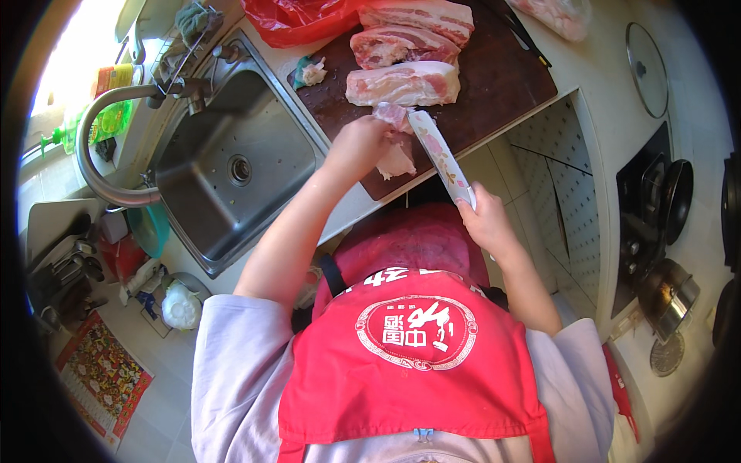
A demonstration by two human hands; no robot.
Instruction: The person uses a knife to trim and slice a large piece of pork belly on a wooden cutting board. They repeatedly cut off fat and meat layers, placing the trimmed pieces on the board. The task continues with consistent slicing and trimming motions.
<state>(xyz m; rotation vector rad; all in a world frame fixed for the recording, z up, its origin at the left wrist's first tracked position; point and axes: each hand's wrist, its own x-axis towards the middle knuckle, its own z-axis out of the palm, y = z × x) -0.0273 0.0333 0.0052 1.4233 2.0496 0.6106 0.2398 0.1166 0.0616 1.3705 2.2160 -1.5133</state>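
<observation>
My left hand (362, 144) grips a small piece of raw meat (392, 114) low on a dark brown cutting board (498, 87). A pale flap of meat or fat (397, 159) lies just below, near the board's front edge. My right hand (486, 217) is closed around the handle of a kitchen knife (441, 153) with a flower-patterned blade, its tip end touching or close beside the small piece. Three thick slabs of raw pork belly rest farther back, the closest slab (403, 84) just above my left hand. A scrap in a blue-green wrapping (309, 73) sits at the board's left.
A steel sink (243, 144) with a curved faucet (87, 144) adjoins the board on the left. Behind the board are a red plastic bag (301, 20) and a bag of meat (556, 14). A glass lid (646, 69) and a stove (642, 214) stand at the right.
</observation>
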